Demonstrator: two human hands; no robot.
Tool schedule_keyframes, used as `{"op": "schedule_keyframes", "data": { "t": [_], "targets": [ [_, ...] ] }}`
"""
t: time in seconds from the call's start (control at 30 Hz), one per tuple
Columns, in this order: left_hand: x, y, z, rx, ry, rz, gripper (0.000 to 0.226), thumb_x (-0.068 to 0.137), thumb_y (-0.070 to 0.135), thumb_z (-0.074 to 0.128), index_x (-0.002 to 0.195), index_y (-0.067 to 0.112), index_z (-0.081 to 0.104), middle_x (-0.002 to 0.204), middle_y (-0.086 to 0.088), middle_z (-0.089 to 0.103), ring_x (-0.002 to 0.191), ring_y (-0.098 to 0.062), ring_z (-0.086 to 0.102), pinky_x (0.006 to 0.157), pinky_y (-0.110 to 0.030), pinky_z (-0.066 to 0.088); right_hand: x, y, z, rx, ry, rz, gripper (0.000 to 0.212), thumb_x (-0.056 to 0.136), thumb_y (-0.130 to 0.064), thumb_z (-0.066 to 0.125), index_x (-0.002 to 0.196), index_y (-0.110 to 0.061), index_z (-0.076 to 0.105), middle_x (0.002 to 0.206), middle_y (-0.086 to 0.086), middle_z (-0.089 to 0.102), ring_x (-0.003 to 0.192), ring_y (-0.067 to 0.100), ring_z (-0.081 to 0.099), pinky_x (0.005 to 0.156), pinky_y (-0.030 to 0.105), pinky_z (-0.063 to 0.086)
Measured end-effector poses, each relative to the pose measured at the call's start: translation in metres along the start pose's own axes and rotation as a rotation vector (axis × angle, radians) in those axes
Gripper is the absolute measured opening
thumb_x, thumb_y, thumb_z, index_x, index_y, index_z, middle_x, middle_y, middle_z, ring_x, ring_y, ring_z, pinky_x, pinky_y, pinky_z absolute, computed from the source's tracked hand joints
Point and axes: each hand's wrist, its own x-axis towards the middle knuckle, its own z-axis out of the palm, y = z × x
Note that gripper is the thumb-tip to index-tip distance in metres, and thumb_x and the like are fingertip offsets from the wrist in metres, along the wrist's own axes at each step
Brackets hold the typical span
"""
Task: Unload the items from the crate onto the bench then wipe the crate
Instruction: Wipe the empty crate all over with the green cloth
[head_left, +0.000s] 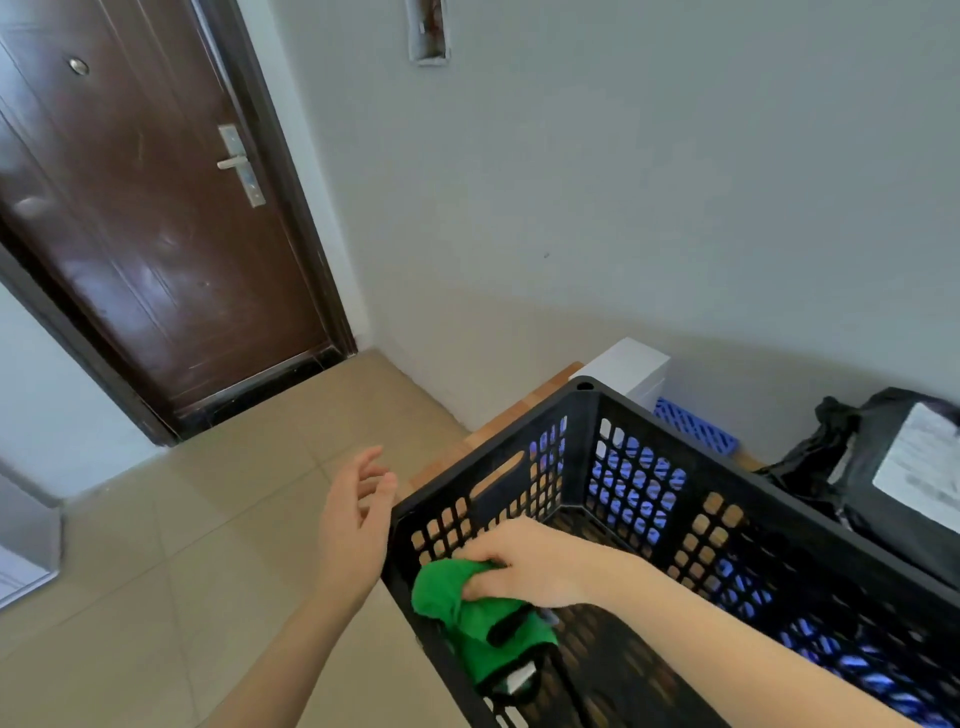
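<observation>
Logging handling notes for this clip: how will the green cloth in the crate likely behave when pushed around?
Probably floppy: the green cloth bunches into folds under the right hand. Likely light for its size, being thin fabric. It may catch on the black crate's perforated walls rather than slide cleanly.

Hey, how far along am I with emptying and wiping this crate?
Unloading looks done: a white box, blue basket and black bag sit on the bench, and no items show inside the crate. Wiping is in hand: the right hand grips a green cloth inside the crate, while the left hand is open outside. The other walls probably remain.
</observation>
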Motion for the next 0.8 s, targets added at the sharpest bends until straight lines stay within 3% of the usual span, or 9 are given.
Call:
{"op": "schedule_keyframes", "data": {
  "t": [0.03, 0.1, 0.17, 0.33, 0.4, 0.5, 0.67, 0.73, 0.8],
  "targets": [
    [0.001, -0.001, -0.004, 0.025, -0.041, 0.017, 0.028, 0.098, 0.027, 0.055, 0.124, 0.036, 0.050, 0.110, 0.014, 0.060, 0.098, 0.011, 0.056, 0.081, -0.016, 0.047, -0.007, -0.004, -0.001, 0.027, 0.014, 0.040, 0.025, 0.095, -0.028, 0.056, 0.110, -0.011, 0.066, 0.094, 0.002, 0.067, 0.069, -0.005, 0.063, 0.058, 0.008, 0.046],
    [0.007, -0.003, -0.004, 0.083, -0.093, 0.036, 0.031, 0.096, 0.016, 0.058, 0.121, 0.033, 0.053, 0.108, 0.016, 0.060, 0.096, 0.011, 0.057, 0.079, -0.014, 0.046, -0.014, -0.004, -0.004, 0.070, 0.119, 0.077, 0.026, 0.096, -0.030, 0.054, 0.112, -0.012, 0.065, 0.102, 0.003, 0.070, 0.088, 0.008, 0.066, 0.080, 0.025, 0.053],
    [0.011, 0.002, -0.010, 0.101, -0.148, 0.071, 0.031, 0.096, 0.011, 0.058, 0.120, 0.030, 0.056, 0.106, 0.015, 0.061, 0.097, 0.006, 0.058, 0.077, -0.013, 0.044, -0.012, -0.013, -0.001, 0.125, 0.228, 0.121, 0.028, 0.095, -0.034, 0.054, 0.112, -0.013, 0.065, 0.105, 0.004, 0.070, 0.095, 0.016, 0.066, 0.089, 0.038, 0.052],
    [0.029, 0.001, -0.016, 0.041, -0.356, 0.051, 0.033, 0.093, 0.006, 0.060, 0.124, 0.017, 0.057, 0.102, 0.007, 0.060, 0.098, -0.010, 0.059, 0.079, -0.020, 0.045, 0.004, -0.053, 0.019, 0.268, 0.269, 0.210, 0.035, 0.091, -0.041, 0.059, 0.121, -0.023, 0.063, 0.115, 0.000, 0.068, 0.106, 0.014, 0.063, 0.097, 0.038, 0.049],
    [0.032, -0.007, -0.020, 0.032, -0.409, 0.041, 0.032, 0.094, 0.010, 0.061, 0.126, 0.014, 0.056, 0.100, 0.006, 0.059, 0.093, -0.011, 0.058, 0.078, -0.022, 0.046, 0.017, -0.068, 0.035, 0.163, 0.276, 0.292, 0.044, 0.091, -0.047, 0.056, 0.124, -0.019, 0.060, 0.118, 0.003, 0.066, 0.110, 0.018, 0.061, 0.098, 0.038, 0.047],
    [0.035, -0.019, -0.025, 0.115, -0.480, 0.191, 0.031, 0.096, 0.023, 0.059, 0.127, 0.017, 0.056, 0.107, 0.005, 0.061, 0.094, -0.006, 0.059, 0.083, -0.024, 0.048, 0.035, -0.083, 0.057, -0.045, 0.341, 0.447, 0.050, 0.093, -0.052, 0.049, 0.116, -0.008, 0.060, 0.111, 0.010, 0.065, 0.103, 0.026, 0.060, 0.089, 0.036, 0.047],
    [0.033, -0.024, -0.032, 0.118, -0.455, 0.368, 0.027, 0.095, 0.016, 0.059, 0.122, 0.019, 0.060, 0.115, 0.006, 0.060, 0.104, -0.011, 0.058, 0.092, -0.030, 0.049, 0.054, -0.093, 0.092, -0.284, 0.461, 0.691, 0.047, 0.092, -0.055, 0.046, 0.111, -0.014, 0.051, 0.107, 0.008, 0.062, 0.097, 0.031, 0.061, 0.071, 0.036, 0.041],
    [0.026, -0.018, -0.038, 0.100, -0.367, 0.472, 0.028, 0.090, 0.012, 0.061, 0.116, 0.024, 0.063, 0.111, 0.014, 0.059, 0.101, -0.004, 0.057, 0.089, -0.023, 0.048, 0.054, -0.094, 0.101, -0.395, 0.516, 0.742, 0.050, 0.090, -0.057, 0.048, 0.118, -0.016, 0.048, 0.114, 0.006, 0.059, 0.105, 0.030, 0.058, 0.076, 0.039, 0.043],
    [0.018, -0.010, -0.042, 0.108, -0.430, 0.579, 0.028, 0.090, 0.016, 0.058, 0.115, 0.029, 0.060, 0.111, 0.021, 0.057, 0.099, 0.008, 0.052, 0.084, -0.007, 0.039, 0.055, -0.095, 0.111, -0.531, 0.599, 0.735, 0.052, 0.092, -0.055, 0.046, 0.125, -0.015, 0.045, 0.120, 0.005, 0.056, 0.111, 0.027, 0.055, 0.081, 0.039, 0.045]
  ]
}}
